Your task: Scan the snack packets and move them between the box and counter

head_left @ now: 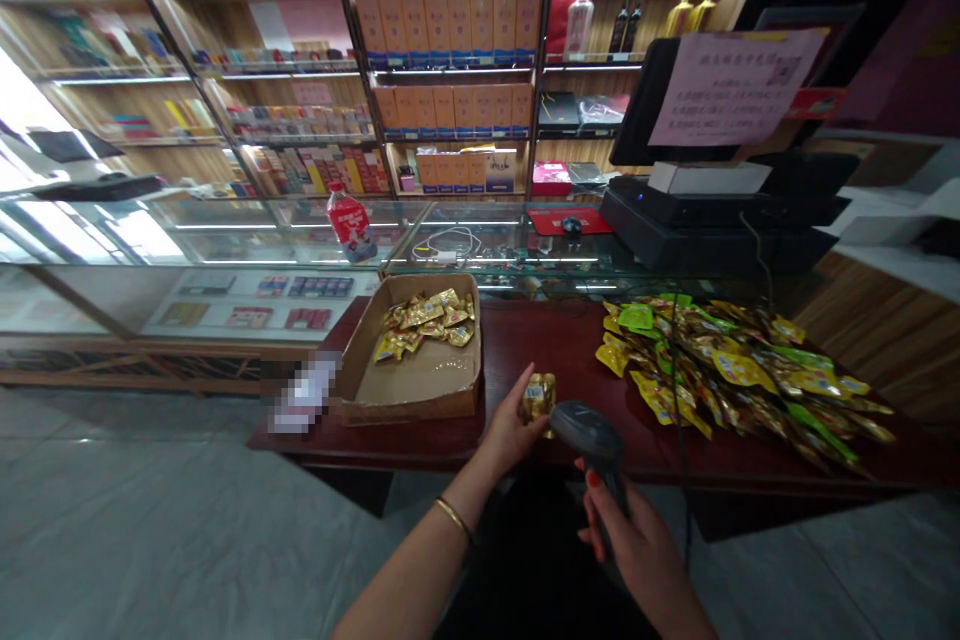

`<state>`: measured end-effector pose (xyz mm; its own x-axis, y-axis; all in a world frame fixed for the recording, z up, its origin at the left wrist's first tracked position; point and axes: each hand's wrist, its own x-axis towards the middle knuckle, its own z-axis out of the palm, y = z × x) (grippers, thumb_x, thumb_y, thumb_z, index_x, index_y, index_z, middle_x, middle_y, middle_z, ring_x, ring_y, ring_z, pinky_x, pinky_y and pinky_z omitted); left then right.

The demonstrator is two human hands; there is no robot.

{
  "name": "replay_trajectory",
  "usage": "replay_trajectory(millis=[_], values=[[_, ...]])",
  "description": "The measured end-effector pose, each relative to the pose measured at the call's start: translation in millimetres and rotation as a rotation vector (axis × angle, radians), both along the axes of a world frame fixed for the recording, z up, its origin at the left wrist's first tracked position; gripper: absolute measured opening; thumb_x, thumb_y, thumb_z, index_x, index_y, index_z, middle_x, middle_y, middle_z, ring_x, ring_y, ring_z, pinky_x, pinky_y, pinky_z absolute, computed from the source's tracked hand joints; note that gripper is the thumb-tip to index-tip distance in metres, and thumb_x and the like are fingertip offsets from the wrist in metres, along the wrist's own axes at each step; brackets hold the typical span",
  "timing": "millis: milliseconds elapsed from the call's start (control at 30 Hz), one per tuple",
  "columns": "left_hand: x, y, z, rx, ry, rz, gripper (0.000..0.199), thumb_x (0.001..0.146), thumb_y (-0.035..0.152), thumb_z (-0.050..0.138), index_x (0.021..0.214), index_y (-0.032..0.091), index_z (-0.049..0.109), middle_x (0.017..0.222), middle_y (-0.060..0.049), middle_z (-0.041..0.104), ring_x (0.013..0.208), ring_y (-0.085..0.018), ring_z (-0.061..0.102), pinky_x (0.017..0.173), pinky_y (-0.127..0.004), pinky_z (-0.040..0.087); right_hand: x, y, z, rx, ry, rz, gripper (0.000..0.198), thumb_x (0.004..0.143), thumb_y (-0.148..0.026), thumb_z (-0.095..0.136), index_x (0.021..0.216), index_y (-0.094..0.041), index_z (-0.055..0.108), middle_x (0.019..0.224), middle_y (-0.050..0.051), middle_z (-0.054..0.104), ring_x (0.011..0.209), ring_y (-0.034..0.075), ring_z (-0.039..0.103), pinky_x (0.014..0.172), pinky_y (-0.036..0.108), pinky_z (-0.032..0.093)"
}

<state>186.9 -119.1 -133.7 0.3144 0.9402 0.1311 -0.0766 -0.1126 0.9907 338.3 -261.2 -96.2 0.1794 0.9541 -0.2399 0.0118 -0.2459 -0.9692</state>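
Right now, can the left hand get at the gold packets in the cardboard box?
Probably yes: the open-topped cardboard box stands beside the left hand, only its side wall between. The held gold packet may hinder grasping the gold packets.

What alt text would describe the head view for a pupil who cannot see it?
A person's left grip holds a gold packet; the right grip holds a handheld scanner. On the dark red table, an open cardboard box of gold packets stands at left and a heap of yellow and green packets lies at right.
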Motion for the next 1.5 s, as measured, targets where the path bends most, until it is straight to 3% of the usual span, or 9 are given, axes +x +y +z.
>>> replay_trajectory(millis=[233, 433, 533, 733, 933, 1067, 1300, 1400, 1500], values=[[-7, -2, 5.6, -0.002, 0.127, 0.102, 0.081, 0.077, 0.011, 0.06, 0.154, 0.02, 0.036, 0.142, -0.01, 0.058, 0.125, -0.022, 0.058, 0.11, -0.034, 0.044, 29, 44, -8, 0.165, -0.05, 0.025, 0.043, 0.084, -0.065, 0.064, 0.085, -0.022, 0.06, 0.06, -0.006, 0.055, 0.049, 0.011, 0.052, 0.055, 0.025, 0.051], [12, 31, 10.2, -0.08, -0.046, 0.121, 0.092, 0.076, 0.021, 0.071, 0.156, 0.032, 0.027, 0.125, -0.008, 0.064, 0.094, -0.018, 0.07, 0.079, -0.032, 0.06, 57, 82, -26, 0.185, 0.072, 0.023, 0.053, 0.08, -0.074, 0.061, 0.08, -0.021, 0.058, 0.063, -0.007, 0.056, 0.041, 0.008, 0.048, 0.051, 0.026, 0.052], [53, 77, 27.6, 0.005, -0.091, 0.125, 0.095, 0.075, 0.017, 0.074, 0.155, 0.029, 0.027, 0.113, -0.008, 0.067, 0.094, -0.019, 0.07, 0.08, -0.032, 0.06, 61, 86, -35, 0.182, 0.108, 0.005, 0.055, 0.079, -0.076, 0.059, 0.082, -0.021, 0.057, 0.061, -0.008, 0.054, 0.039, 0.008, 0.049, 0.047, 0.024, 0.049], [178, 170, 64.9, 0.004, 0.066, 0.018, 0.06, 0.08, 0.013, 0.071, 0.138, 0.016, 0.053, 0.12, -0.015, 0.068, 0.099, -0.019, 0.069, 0.089, -0.034, 0.057, 66, 88, -46, 0.139, 0.118, 0.005, 0.062, 0.08, -0.078, 0.057, 0.103, -0.021, 0.061, 0.062, -0.008, 0.055, 0.04, 0.009, 0.054, 0.04, 0.02, 0.04], [230, 187, 73.8, 0.002, 0.255, -0.177, 0.048, 0.081, 0.016, 0.07, 0.128, 0.008, 0.064, 0.102, -0.016, 0.075, 0.081, -0.02, 0.072, 0.078, -0.035, 0.06, 69, 87, -50, 0.133, 0.167, 0.001, 0.064, 0.081, -0.074, 0.059, 0.114, -0.02, 0.063, 0.063, -0.007, 0.054, 0.044, 0.01, 0.056, 0.041, 0.02, 0.043], [172, 195, 90.3, 0.082, 0.489, -0.129, 0.039, 0.079, 0.012, 0.067, 0.118, 0.01, 0.071, 0.101, -0.013, 0.076, 0.084, -0.02, 0.071, 0.082, -0.032, 0.058, 72, 85, -50, 0.089, 0.191, -0.01, 0.066, 0.079, -0.073, 0.063, 0.119, -0.021, 0.064, 0.066, -0.007, 0.054, 0.044, 0.008, 0.051, 0.047, 0.024, 0.051], [-50, 209, 147.2, 0.267, 1.03, 0.178, 0.031, 0.079, 0.01, 0.057, 0.103, 0.016, 0.075, 0.108, -0.01, 0.074, 0.109, -0.026, 0.064, 0.102, -0.039, 0.046, 69, 82, -44, 0.102, 0.155, 0.026, 0.062, 0.081, -0.071, 0.062, 0.116, -0.021, 0.066, 0.065, -0.007, 0.053, 0.044, 0.009, 0.05, 0.052, 0.027, 0.055], [-112, 195, 134.7, 0.276, 1.237, 0.131, 0.029, 0.072, 0.01, 0.063, 0.095, 0.02, 0.076, 0.099, -0.008, 0.074, 0.102, -0.027, 0.066, 0.097, -0.037, 0.048, 66, 82, -43, 0.095, 0.093, 0.017, 0.062, 0.082, -0.072, 0.06, 0.117, -0.02, 0.065, 0.065, -0.007, 0.054, 0.044, 0.01, 0.051, 0.051, 0.027, 0.055], [-134, 176, 107.7, 0.323, 1.342, -0.009, 0.036, 0.068, 0.011, 0.067, 0.101, 0.024, 0.076, 0.109, -0.008, 0.072, 0.109, -0.027, 0.063, 0.1, -0.035, 0.047, 65, 83, -44, 0.099, 0.084, 0.019, 0.062, 0.083, -0.071, 0.06, 0.119, -0.019, 0.062, 0.065, -0.008, 0.053, 0.042, 0.009, 0.049, 0.052, 0.028, 0.055]])
